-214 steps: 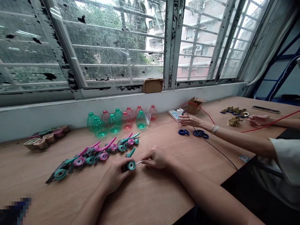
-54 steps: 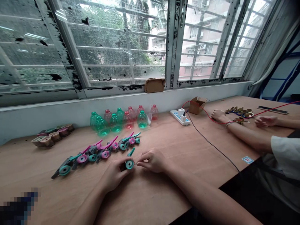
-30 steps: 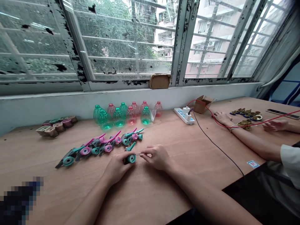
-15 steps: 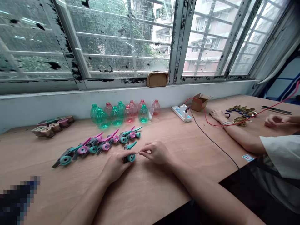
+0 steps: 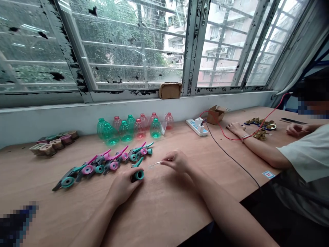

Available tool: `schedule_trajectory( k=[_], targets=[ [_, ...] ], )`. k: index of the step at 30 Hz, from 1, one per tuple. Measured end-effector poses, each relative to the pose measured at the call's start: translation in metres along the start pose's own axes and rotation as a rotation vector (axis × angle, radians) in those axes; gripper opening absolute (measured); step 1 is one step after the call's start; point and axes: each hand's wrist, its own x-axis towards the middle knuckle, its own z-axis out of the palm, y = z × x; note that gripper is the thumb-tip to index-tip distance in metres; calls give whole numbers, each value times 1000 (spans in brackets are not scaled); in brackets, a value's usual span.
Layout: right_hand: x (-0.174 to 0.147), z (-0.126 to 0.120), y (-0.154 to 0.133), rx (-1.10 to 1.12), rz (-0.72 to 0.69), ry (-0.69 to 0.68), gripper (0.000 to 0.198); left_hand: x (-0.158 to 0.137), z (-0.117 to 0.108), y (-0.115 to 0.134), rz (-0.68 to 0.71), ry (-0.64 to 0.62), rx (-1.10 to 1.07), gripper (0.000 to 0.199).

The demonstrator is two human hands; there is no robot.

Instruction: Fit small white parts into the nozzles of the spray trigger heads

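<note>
My left hand [image 5: 122, 187] is closed around a spray trigger head [image 5: 139, 175] with a teal lever and a teal collar, held just above the table. The collar's round mouth faces right, and my fingers cover most of the dark body. My right hand [image 5: 176, 160] pinches a thin, pale stick-like piece [image 5: 157, 163], its blurred, see-through end pointing left toward the trigger head. A gap separates that end from the collar. Beyond my left hand lies a slanting row of spray trigger heads [image 5: 99, 168], grey with teal or pink levers and collars.
Green and red clear bottles [image 5: 125, 132] without tops stand along the wall. Small brownish blocks [image 5: 55, 143] lie at the left. A power strip [image 5: 197, 128] with cables and a cardboard box [image 5: 216, 115] sit at the right, beside a co-worker's hand [image 5: 235, 128] and gold-coloured parts [image 5: 260, 134].
My right hand has drawn back to the right, taking the thin piece away from the collar. My left hand has turned the trigger head slightly, so its collar mouth shows more.
</note>
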Motion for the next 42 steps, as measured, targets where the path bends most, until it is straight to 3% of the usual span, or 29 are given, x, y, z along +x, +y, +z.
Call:
schedule_trajectory(
  k=[2, 4, 5, 9, 16, 18, 20, 23, 26, 31, 37, 42],
  targets=[
    [-1, -18, 23, -32, 256, -4, 20, 1, -1, 0, -22, 3, 9, 29],
    [-5, -35, 47, -54, 619, -12, 21, 1, -2, -1, -22, 0, 10, 29],
    [-8, -42, 57, -54, 680, -12, 20, 2, -3, -1, -18, 1, 8, 30],
    [-21, -59, 82, -46, 826, -16, 14, 3, -2, -4, 2, 23, -4, 30],
    [-27, -71, 78, -141, 932, 90, 26, 0, -4, -3, 14, -28, 22, 29],
    [-19, -62, 71, -242, 891, 193, 28, -2, -5, -1, 28, -63, 47, 31],
    [-9, -42, 59, -305, 724, 271, 27, -3, -5, 3, 64, -113, 64, 33],
    [6, -1, 36, -208, 390, 181, 24, -5, -3, 9, 163, -211, 40, 35],
    [14, 31, 17, -196, 240, 103, 25, -7, -2, 15, 204, -263, 7, 41],
    [19, 43, 3, -280, 279, 65, 35, -8, -7, 17, 173, -306, 2, 46],
    [47, 52, -7, -322, 303, 37, 53, -9, -4, 17, 207, -292, 13, 30],
    [70, 60, -6, -338, 351, 50, 42, -8, -6, 23, 215, -293, 28, 29]
  ],
)
